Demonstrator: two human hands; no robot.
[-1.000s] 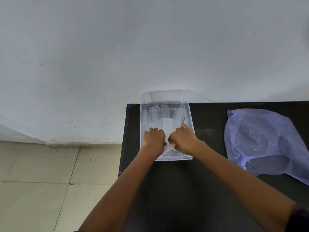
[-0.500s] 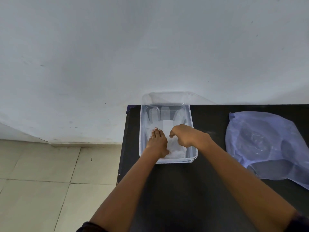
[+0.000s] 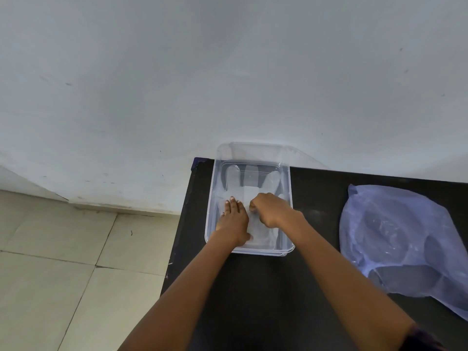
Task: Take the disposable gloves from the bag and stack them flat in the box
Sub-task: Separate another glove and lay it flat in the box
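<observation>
Gloves (image 3: pixel 249 181) lie spread flat inside the clear box (image 3: pixel 210 219), which stands at the left end of the black bench (image 3: pixel 253 300), well apart from the bluish bag (image 3: pixel 405 239) lying to the right. Inside the box, the left hand (image 3: pixel 234 219) presses palm-down with fingers straight and flat, while the right hand (image 3: pixel 269 210) is curled, pinching the gloves' plastic film.

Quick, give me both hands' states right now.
Left hand: open, flat, pressing the glove down in the box.
Right hand: curled shut, apparently pinching the glove.
</observation>
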